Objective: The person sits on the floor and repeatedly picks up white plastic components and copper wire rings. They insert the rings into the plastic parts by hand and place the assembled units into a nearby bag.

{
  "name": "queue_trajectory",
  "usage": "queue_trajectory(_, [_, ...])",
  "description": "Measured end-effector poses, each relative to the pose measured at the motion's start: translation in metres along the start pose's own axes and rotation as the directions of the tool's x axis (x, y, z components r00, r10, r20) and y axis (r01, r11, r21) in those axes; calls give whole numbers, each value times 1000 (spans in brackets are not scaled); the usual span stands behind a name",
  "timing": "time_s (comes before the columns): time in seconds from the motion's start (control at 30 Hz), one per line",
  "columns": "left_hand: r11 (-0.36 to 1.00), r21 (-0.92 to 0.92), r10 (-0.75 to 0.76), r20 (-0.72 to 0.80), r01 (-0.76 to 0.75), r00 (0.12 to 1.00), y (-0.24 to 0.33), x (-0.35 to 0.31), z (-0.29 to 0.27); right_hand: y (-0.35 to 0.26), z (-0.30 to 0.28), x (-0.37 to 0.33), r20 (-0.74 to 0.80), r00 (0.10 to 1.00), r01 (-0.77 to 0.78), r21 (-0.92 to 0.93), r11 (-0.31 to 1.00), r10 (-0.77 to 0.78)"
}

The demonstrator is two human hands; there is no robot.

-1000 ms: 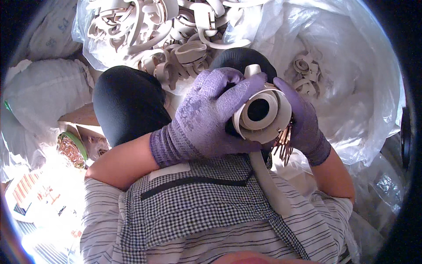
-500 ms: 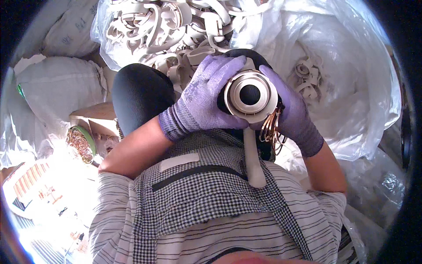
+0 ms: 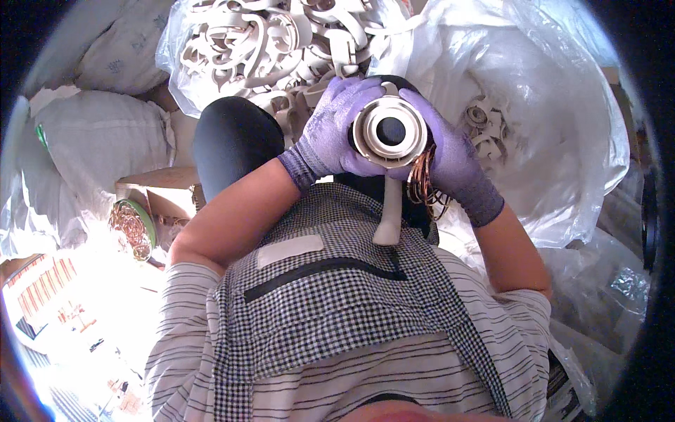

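2 gloved hands on 1 part: left hand (image 3: 336, 130) and right hand (image 3: 450, 151), both in purple knit gloves, wrap a round beige plastic fitting (image 3: 390, 131) held up at chest height, open dark bore facing the camera. Left grip is closed around the fitting's left side, fingers curled over the top edge; right grip is closed on its right side and also traps a bundle of thin copper-coloured wire rings (image 3: 420, 184) that hangs below the palm. A beige stem (image 3: 387, 214) drops from the fitting down against the checked apron (image 3: 337, 302). Behind the hands, a clear plastic bag (image 3: 562, 126) is heaped with more beige parts (image 3: 281, 42); a few similar pieces sit deeper in the bag to the right. A small cardboard box (image 3: 158, 186) and a tin of more copper rings (image 3: 131, 226) sit at lower left, well apart from the hands. Risks as I read them: the wire rings are only pinched under the right fingers, so any regrip could let some slip and drop into the lap or bag. Loose rings could also snag the glove knit. Cannot tell if any ring is seated in the fitting.
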State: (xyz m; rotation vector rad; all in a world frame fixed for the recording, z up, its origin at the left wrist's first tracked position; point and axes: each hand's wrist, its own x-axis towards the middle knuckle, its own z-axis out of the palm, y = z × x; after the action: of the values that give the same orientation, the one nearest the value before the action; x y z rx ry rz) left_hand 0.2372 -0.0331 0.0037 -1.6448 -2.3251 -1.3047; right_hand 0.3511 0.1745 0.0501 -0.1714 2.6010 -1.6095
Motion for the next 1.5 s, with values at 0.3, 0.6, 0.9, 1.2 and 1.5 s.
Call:
queue_trajectory(0.3, [995,93,-24,-51,29,998,22,-17,-10,5,10,-11,-72,996,33,-237,971,-52])
queue_trajectory(0.6, [958,-225,-206,-107,179,973,20,-20,-9,9,16,-6,-108,972,205,-38,978,-208])
queue_trajectory(0.9, [317,-882,-265,271,349,925,76,-29,-53,-66,14,-38,-248,844,348,-421,838,-475])
queue_trajectory(1.2, [450,-747,-467,271,490,842,121,-46,-58,-29,42,-50,-423,841,349,-51,936,-337])
queue_trajectory(1.5, [987,-97,-150,-330,125,932,121,-38,-49,83,41,-60,-40,998,1,699,715,38])
